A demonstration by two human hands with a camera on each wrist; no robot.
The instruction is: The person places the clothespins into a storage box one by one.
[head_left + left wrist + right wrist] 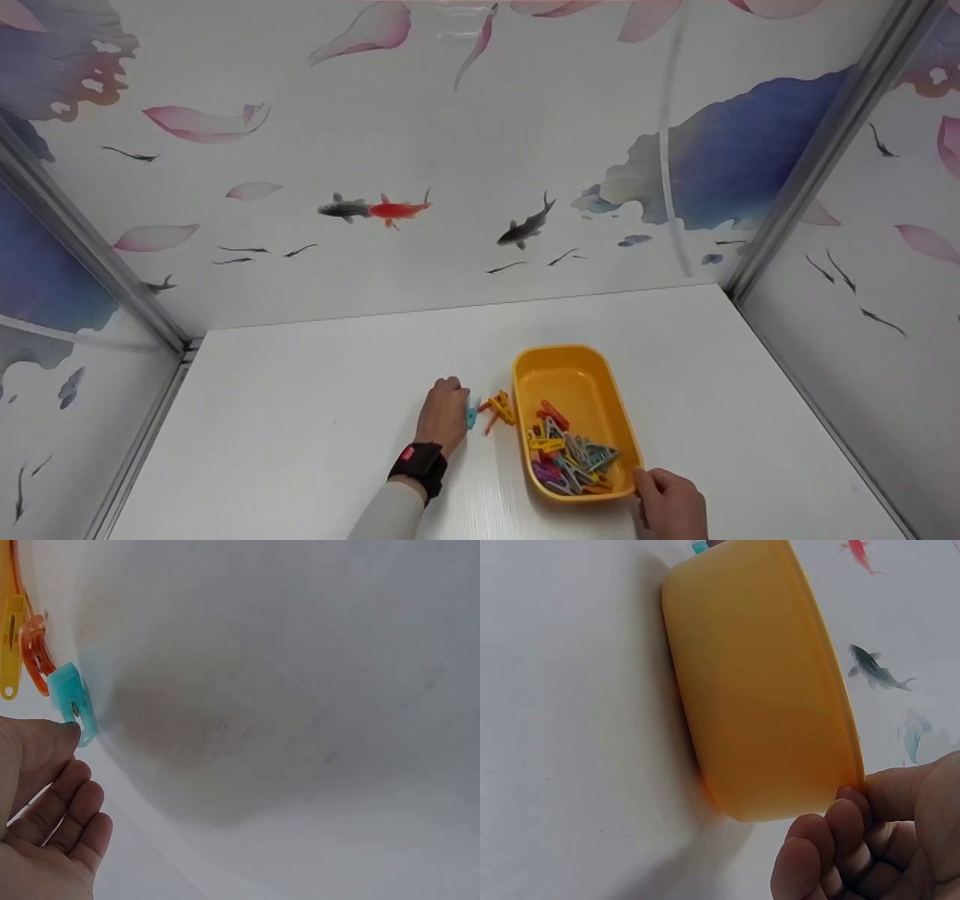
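Note:
A teal clothespin (472,414) lies on the white table (315,420) left of a yellow plastic tub (570,375). My left hand (457,409) rests beside it. In the left wrist view the thumb tip of my left hand (79,765) touches the teal clothespin (75,701), while the fingers hang loosely curled and hold nothing. A yellow clothespin (10,645) and an orange one (34,652) lie just past it. My right hand (645,480) grips the tub's near right corner. In the right wrist view my right hand (855,799) pinches the rim of the tub (757,690).
Several coloured clothespins (570,454) are heaped in the near half of the tub. A small bunch of yellow and orange clothespins (499,409) lies against the tub's left wall. Patterned panels (480,150) close off the table at the back and both sides.

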